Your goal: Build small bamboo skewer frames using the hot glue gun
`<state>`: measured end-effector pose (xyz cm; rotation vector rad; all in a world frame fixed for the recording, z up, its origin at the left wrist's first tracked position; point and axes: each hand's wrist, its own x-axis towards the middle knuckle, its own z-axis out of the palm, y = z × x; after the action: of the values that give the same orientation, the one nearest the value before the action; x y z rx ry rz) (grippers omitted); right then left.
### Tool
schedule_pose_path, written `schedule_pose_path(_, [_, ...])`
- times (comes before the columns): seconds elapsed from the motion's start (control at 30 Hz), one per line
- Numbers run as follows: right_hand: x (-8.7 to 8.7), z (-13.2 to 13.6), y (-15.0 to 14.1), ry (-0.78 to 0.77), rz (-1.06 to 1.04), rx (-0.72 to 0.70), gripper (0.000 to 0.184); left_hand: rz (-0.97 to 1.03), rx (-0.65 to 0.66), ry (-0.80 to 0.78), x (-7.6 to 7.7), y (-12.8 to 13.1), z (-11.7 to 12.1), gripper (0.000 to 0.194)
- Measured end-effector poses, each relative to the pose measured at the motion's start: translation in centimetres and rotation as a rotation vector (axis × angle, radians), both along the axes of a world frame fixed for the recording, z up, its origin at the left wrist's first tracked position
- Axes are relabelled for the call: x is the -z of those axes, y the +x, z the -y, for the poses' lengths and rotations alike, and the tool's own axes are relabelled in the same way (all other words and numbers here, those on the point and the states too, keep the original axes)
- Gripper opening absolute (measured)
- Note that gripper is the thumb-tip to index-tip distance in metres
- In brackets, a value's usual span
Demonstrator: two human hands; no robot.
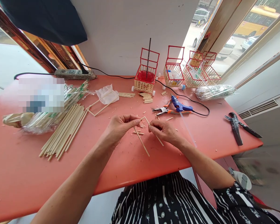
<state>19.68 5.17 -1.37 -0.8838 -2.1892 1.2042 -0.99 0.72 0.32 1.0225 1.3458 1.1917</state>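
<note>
My left hand [121, 127] pinches the top of a thin wooden stick [142, 143], which slants down toward the table's front edge. A short cross piece [142, 118] sits at its upper end. My right hand [164, 130] grips a second wooden stick [159, 140] between thumb and fingers, and its upper tip is close to the short piece. Whether the tip touches it, I cannot tell. Beneath my hands lie short cut stick pieces [138, 133] and crumbs. Just beyond my right hand are orange-handled pliers [163, 110] and a blue glue gun [180, 105].
On the orange-red table [121, 174], long sticks [63, 132] and bagged sticks [45, 116] lie left. A U-shaped stick frame [105, 110] rests on the table. Small stick carts [144, 85] line the back. A black cutter [235, 127] lies right; a power strip [74, 74] sits back left.
</note>
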Motion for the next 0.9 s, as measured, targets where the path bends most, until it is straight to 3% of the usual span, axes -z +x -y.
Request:
schedule_pose_path(0.73, [-0.35, 0.14, -0.07, 0.014, 0.012, 0.005, 0.022, -0.001, 0.007, 0.017, -0.09, 0.00, -0.06, 0.025])
schedule_pose_path(0.9, [-0.54, 0.20, -0.10, 0.028, 0.010, 0.006, 0.030, 0.001, 0.009, 0.010, -0.28, 0.02, 0.08, 0.025])
